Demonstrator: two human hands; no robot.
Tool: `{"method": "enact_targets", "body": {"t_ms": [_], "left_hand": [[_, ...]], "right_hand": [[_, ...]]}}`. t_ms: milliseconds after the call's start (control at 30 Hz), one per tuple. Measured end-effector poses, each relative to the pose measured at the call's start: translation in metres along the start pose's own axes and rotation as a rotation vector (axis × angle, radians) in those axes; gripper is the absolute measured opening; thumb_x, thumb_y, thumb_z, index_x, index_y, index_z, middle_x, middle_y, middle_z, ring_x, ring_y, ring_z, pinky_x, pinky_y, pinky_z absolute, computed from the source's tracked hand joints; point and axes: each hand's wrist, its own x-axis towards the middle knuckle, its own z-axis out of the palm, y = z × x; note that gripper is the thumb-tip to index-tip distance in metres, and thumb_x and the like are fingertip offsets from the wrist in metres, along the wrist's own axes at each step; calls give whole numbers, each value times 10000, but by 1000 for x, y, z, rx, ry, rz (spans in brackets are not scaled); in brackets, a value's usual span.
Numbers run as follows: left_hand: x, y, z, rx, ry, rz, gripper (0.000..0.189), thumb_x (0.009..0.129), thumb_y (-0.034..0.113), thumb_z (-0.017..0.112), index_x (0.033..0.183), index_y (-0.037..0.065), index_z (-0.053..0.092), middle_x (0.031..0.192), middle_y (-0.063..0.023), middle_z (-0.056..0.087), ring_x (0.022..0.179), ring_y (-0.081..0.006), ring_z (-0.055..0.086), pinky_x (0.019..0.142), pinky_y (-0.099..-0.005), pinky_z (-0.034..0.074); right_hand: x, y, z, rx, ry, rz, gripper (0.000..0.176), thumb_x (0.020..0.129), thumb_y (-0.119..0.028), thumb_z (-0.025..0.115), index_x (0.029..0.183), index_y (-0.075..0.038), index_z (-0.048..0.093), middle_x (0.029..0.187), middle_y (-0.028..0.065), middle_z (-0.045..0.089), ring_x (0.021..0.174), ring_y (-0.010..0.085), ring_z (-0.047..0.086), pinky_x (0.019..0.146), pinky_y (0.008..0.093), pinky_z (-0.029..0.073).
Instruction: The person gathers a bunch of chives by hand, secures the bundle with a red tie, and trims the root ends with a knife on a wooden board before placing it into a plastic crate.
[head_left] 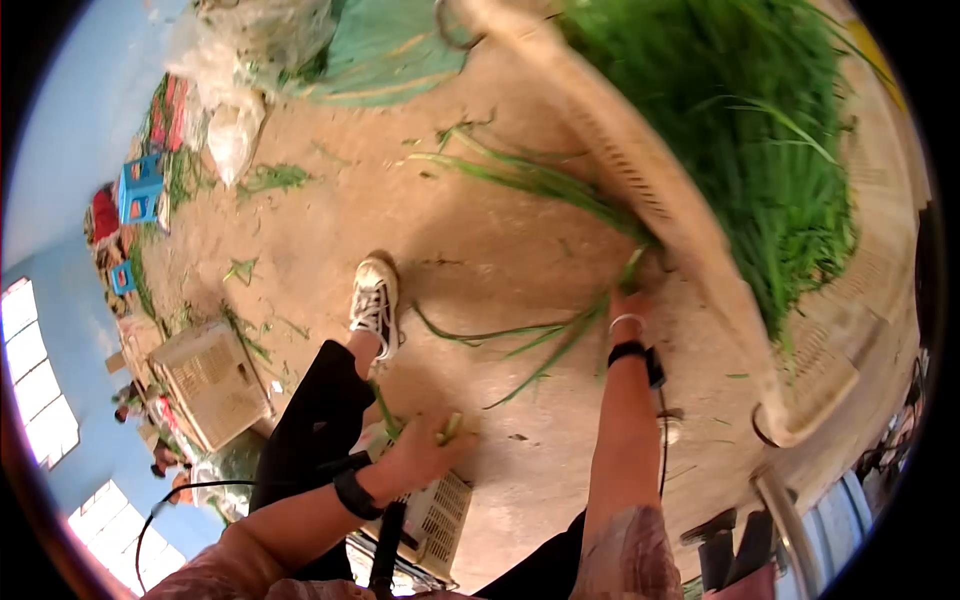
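Note:
My left hand (425,450) is closed around a few short green stalks (450,428) with pale cut-looking ends, low in front of my knee. Over the floor to the right, my right hand (628,303) grips a small bunch of long green leafy stalks (560,330), whose thin leaves trail down to the left. Its fingers are partly hidden by the hand and the leaves. Just beyond it, more loose green stalks (530,178) lie on the floor against a large beige plastic crate (690,215). The crate is heaped with long green leaves (740,150).
My shoe (375,300) stands on the brown floor among leaf scraps. Another beige crate (210,385) lies at the left, near blue stools (140,190) and a clear plastic bag (235,135). A slatted crate (440,515) is beneath me. Other people sit at far left.

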Motion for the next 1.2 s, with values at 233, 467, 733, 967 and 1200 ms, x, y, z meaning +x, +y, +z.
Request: {"method": "enact_targets", "body": {"t_ms": [233, 467, 733, 967, 1200], "left_hand": [[4, -12, -33, -511, 175, 40, 151, 863, 130, 596, 950, 9, 573, 604, 62, 416, 527, -11, 373, 446, -204, 301], [-10, 34, -86, -913, 93, -50, 232, 892, 86, 560, 1118, 35, 569, 583, 90, 422, 456, 6, 338, 415, -169, 265], [-5, 26, -140, -948, 331, -53, 120, 853, 56, 595, 947, 26, 525, 655, 53, 457, 569, -16, 400, 496, -182, 324], [8, 17, -171, -1172, 554, 83, 300, 743, 46, 731, 961, 3, 529, 794, -6, 558, 654, -80, 521, 582, -208, 444], [-80, 46, -210, -1112, 826, 346, 194, 855, 183, 624, 792, 2, 594, 661, -32, 582, 651, -95, 545, 592, -245, 448]], "right_hand": [[-79, -62, -67, 531, -118, -350, 340, 700, -132, 653, 1013, -21, 580, 893, 213, 612, 801, 391, 596, 709, 432, 490], [-58, -297, -128, 228, -19, -826, 291, 761, -116, 618, 1017, -47, 497, 983, 217, 551, 903, 401, 549, 719, 467, 475], [-60, -351, -61, -217, 47, -635, 141, 811, -136, 565, 936, -91, 610, 996, 138, 581, 970, 323, 538, 783, 432, 453], [-205, -314, -261, 22, -507, -932, 253, 801, -252, 579, 961, -62, 528, 692, 199, 617, 632, 384, 602, 597, 488, 475], [-341, -343, -426, -158, -528, -1113, 196, 802, -213, 555, 900, -44, 569, 700, 172, 608, 656, 348, 605, 590, 435, 479]]}}
